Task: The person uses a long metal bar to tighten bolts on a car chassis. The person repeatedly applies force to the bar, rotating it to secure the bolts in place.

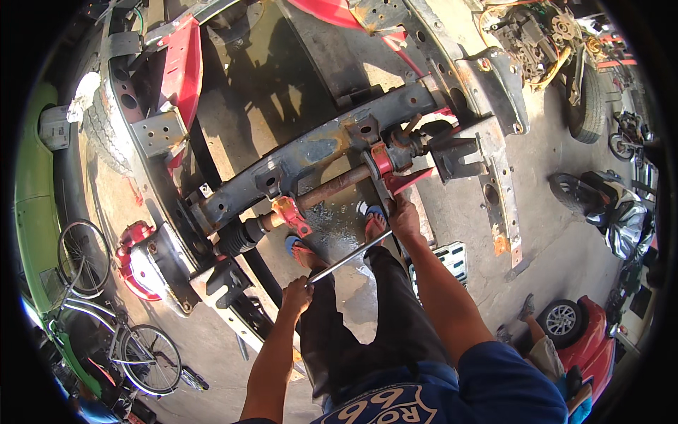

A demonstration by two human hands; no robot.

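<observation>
My left hand (296, 295) is closed around the lower end of a slim silvery metal rod (346, 261). The rod slants up to the right, and its far end meets the heel of my right hand (404, 220). That hand is closed just below a red bracket (381, 161); a dark bar-like piece runs up from its fingers, though what it grips is partly hidden. A rusty steering rack (335, 187) crosses the vehicle frame ahead of me. It has a second red bracket (288, 214) and a black rubber boot (241, 237) toward its left end.
A heavy dark crossmember (311, 152) spans the frame behind the rack. My sandalled feet stand on wet concrete below. A white perforated step (452, 270) lies right of my legs. Around are a bicycle (116, 321), a green vehicle (39, 191), motorcycles, a tyre (586, 106) and a seated person.
</observation>
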